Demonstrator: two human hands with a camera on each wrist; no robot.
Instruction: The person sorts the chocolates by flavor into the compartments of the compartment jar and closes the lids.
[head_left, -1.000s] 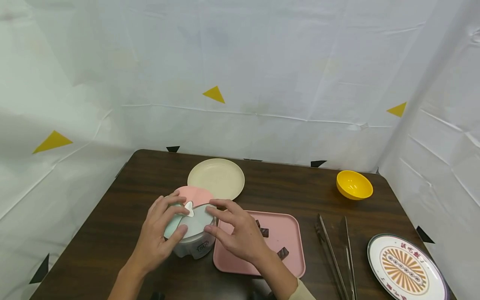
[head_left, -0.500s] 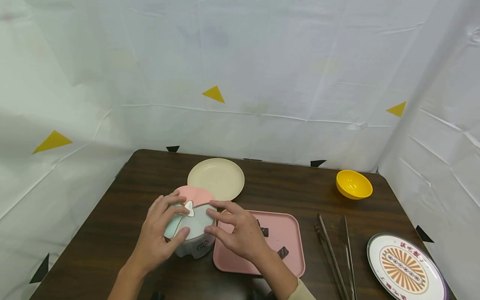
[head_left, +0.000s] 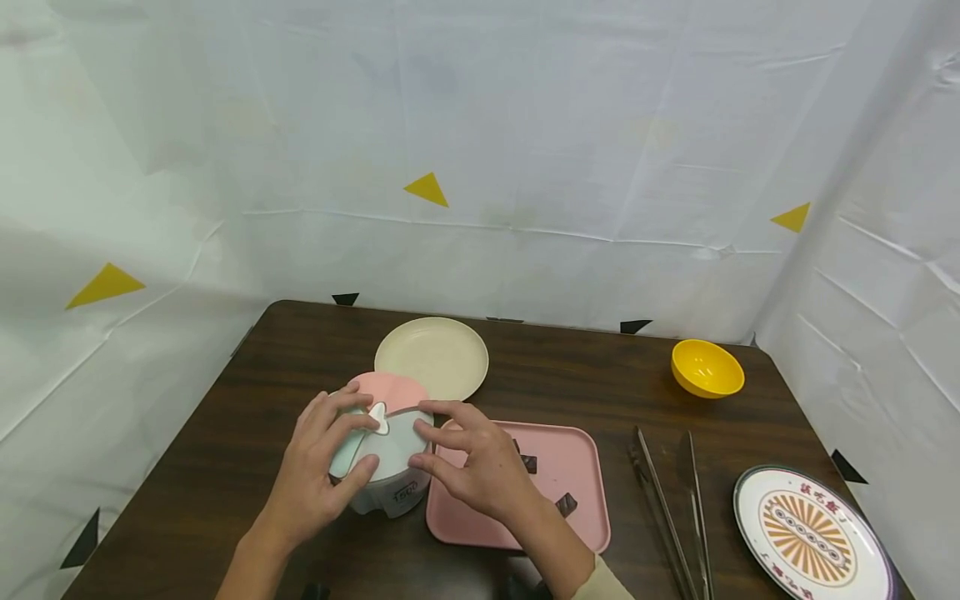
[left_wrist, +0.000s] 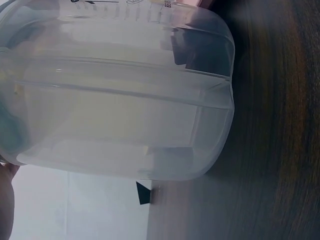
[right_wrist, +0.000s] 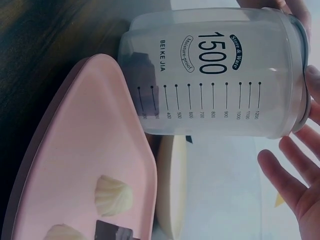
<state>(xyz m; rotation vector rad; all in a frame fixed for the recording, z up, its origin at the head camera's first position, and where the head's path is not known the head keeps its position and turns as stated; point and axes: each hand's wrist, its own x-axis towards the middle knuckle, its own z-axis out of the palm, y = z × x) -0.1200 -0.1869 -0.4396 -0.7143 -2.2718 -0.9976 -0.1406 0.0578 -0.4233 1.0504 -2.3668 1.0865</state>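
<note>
A translucent storage canister (right_wrist: pixel 215 105), marked 1500 with a measuring scale, stands upright on the dark wood table. Its round lid (head_left: pixel 401 450) has pink, mint and grey segments and a white clasp (head_left: pixel 379 418) in the middle. My left hand (head_left: pixel 322 458) spreads over the lid's left side, fingertips by the clasp and thumb toward the front. From the right, my right hand (head_left: pixel 472 458) touches the lid's rim with spread fingertips; one finger stands off it in the right wrist view. Dark shapes show through the canister wall near its base.
A pink tray (head_left: pixel 558 450) beside the canister bears several dark pieces and pale shell-shaped pieces (right_wrist: pixel 114 195). Behind lies a cream plate (head_left: pixel 435 354). On the right are metal tongs (head_left: pixel 663 508), a yellow bowl (head_left: pixel 708 370) and a patterned plate (head_left: pixel 810 533).
</note>
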